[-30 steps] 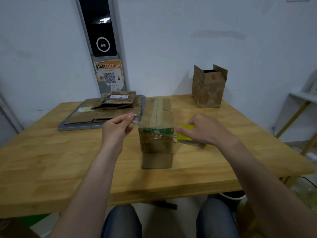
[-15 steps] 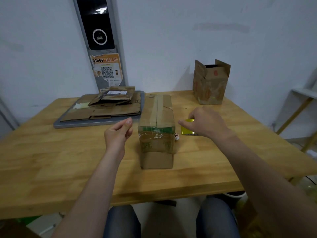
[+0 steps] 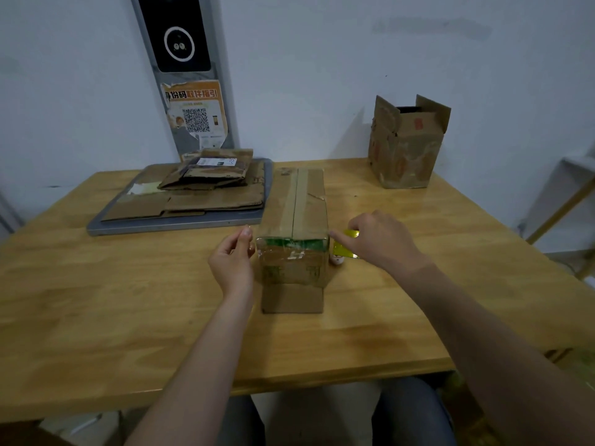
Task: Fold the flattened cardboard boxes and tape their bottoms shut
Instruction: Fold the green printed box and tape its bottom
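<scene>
A brown cardboard box point(image 3: 294, 252), its seam taped, lies at the centre of a light wooden table point(image 3: 96, 300). The left hand point(image 3: 231, 262) curls loosely beside it, grasp unclear. The right hand point(image 3: 381, 246) grips a yellow tape dispenser point(image 3: 342, 250), forefinger touching the box.

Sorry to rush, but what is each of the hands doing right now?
Left hand: curled beside the box; any grip cannot be told.
Right hand: holding the yellow tape roll.
</scene>
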Tool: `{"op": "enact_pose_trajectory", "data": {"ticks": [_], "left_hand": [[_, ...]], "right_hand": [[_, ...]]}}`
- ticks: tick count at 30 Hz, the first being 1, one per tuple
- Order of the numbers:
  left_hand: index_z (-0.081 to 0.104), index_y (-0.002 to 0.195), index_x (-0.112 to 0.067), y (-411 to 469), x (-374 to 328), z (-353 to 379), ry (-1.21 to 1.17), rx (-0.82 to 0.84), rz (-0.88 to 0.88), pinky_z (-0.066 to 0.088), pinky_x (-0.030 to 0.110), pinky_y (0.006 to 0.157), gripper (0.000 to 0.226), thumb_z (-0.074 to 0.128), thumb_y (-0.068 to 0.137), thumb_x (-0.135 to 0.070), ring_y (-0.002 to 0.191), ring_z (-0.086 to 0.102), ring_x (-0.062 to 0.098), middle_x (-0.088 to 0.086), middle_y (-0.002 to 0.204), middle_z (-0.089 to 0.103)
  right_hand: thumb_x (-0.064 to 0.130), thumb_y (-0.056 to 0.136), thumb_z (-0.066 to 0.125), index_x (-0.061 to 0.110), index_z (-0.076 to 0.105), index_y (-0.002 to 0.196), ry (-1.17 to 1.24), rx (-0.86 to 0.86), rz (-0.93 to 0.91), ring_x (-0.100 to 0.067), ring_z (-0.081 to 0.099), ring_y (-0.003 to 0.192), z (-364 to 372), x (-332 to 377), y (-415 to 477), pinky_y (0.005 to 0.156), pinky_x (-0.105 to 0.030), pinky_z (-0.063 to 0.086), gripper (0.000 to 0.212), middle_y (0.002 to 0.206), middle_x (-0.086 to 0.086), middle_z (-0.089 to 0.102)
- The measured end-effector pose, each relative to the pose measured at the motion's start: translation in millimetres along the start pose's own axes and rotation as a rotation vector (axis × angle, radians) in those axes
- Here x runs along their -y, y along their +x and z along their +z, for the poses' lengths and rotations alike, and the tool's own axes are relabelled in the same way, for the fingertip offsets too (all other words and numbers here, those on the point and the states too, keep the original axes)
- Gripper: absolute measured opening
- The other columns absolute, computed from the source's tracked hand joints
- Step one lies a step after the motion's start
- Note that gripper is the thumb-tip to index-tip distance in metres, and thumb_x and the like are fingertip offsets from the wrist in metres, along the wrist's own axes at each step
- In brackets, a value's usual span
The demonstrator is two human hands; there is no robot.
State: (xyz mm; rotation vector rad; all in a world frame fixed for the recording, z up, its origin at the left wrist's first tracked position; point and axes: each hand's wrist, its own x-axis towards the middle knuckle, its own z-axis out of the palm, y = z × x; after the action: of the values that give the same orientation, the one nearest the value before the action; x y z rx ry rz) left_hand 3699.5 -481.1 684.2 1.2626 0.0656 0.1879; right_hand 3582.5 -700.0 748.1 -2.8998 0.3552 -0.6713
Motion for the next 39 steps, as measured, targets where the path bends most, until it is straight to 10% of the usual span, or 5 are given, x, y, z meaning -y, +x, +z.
{"op": "enact_pose_trajectory", "data": {"ticks": [3, 9, 19, 27, 39], "left_hand": [[0.076, 0.083, -0.04, 1, 5, 7, 0.144, 0.0, 0.094, 0.06, 0.026, 0.076, 0.022, 0.074, 0.094, -0.022, 0.086, 0.074, 0.004, -0.016, 0.083, 0.078], [0.074, 0.112, -0.021, 4, 6, 4, 0.511, 0.069, 0.36, 0.045, 0.008, 0.063, 0.018, 0.059, 0.104, -0.028, 0.076, 0.062, -0.012, -0.021, 0.082, 0.066], [0.052, 0.133, -0.016, 12, -14, -2, 0.667, 0.095, 0.241, 0.043, 0.026, 0.068, 0.03, 0.053, 0.107, -0.03, 0.093, 0.065, 0.013, -0.008, 0.105, 0.064], [0.012, 0.163, -0.019, -28, -43, 58, 0.951, 0.337, 0.162, 0.042, 0.055, 0.112, 0.131, 0.074, 0.065, -0.082, 0.145, 0.038, 0.036, 0.009, 0.163, 0.034], [0.038, 0.158, -0.015, 14, -34, 29, 0.453, 0.213, -0.066, 0.053, 0.021, 0.089, 0.096, 0.086, 0.08, -0.045, 0.11, 0.063, 0.008, -0.003, 0.136, 0.066]], "right_hand": [[0.069, 0.094, 0.05, 0.024, 0.048, 0.061, -0.01, -0.001, 0.007, -0.025, 0.05, 0.065, 7, 1, 3, 0.049, -0.03, 0.024, 0.056, 0.06, 0.005, 0.042], [0.057, 0.101, 0.048, 0.041, 0.049, 0.143, -0.05, -0.069, -0.081, -0.026, 0.053, 0.065, 10, 7, 4, 0.052, -0.033, 0.031, 0.046, 0.061, 0.01, 0.044], [0.047, 0.105, 0.048, 0.056, 0.059, 0.133, 0.007, -0.026, -0.121, -0.015, 0.049, 0.064, 6, 8, 6, 0.045, -0.023, 0.021, 0.032, 0.091, 0.008, 0.075], [0.045, 0.104, 0.049, 0.045, 0.061, 0.134, 0.037, -0.006, -0.119, -0.025, 0.065, 0.084, 11, 8, 8, 0.06, -0.032, 0.036, 0.033, 0.096, 0.0, 0.075], [0.045, 0.104, 0.047, 0.043, 0.058, 0.137, 0.033, 0.036, -0.064, -0.026, 0.066, 0.092, 10, 14, 12, 0.061, -0.032, 0.038, 0.035, 0.096, 0.0, 0.072]]}}
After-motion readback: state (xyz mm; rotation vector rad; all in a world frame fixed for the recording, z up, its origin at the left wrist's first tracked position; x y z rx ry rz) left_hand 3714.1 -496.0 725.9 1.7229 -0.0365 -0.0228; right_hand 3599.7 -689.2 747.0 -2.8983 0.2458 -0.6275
